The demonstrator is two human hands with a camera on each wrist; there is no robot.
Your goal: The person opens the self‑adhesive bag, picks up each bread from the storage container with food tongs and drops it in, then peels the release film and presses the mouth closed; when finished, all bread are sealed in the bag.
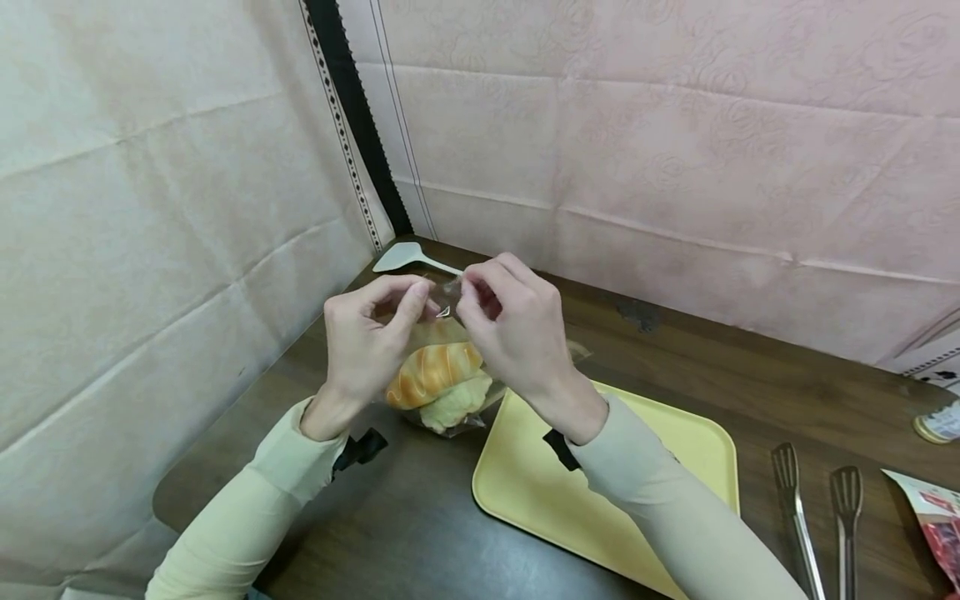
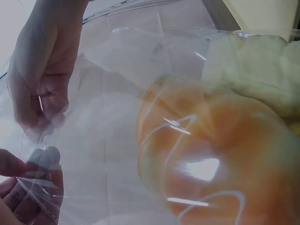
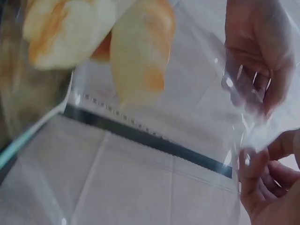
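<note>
Both hands hold the upper edge of a clear plastic bag (image 1: 467, 425) in front of the body, over the table's left part. My left hand (image 1: 363, 337) pinches the film between thumb and fingers. Close beside it, my right hand (image 1: 517, 325) grips the same edge with curled fingers. Inside the bag are an orange-brown bread roll with pale stripes (image 1: 435, 375) and a pale, lumpy bread (image 1: 457, 402). The left wrist view shows the striped roll (image 2: 211, 140) large behind shiny film. In the right wrist view, bread pieces (image 3: 140, 51) lie behind the film, away from the fingertips.
A yellow tray (image 1: 532, 508) lies under the right forearm. Behind the hands is a white turner (image 1: 401, 255). Two slotted metal utensil ends (image 1: 847, 492) lie right of the tray, near a red-printed packet (image 1: 937, 533) and a small jar (image 1: 937, 425). Cloth walls (image 1: 675, 167) border the table.
</note>
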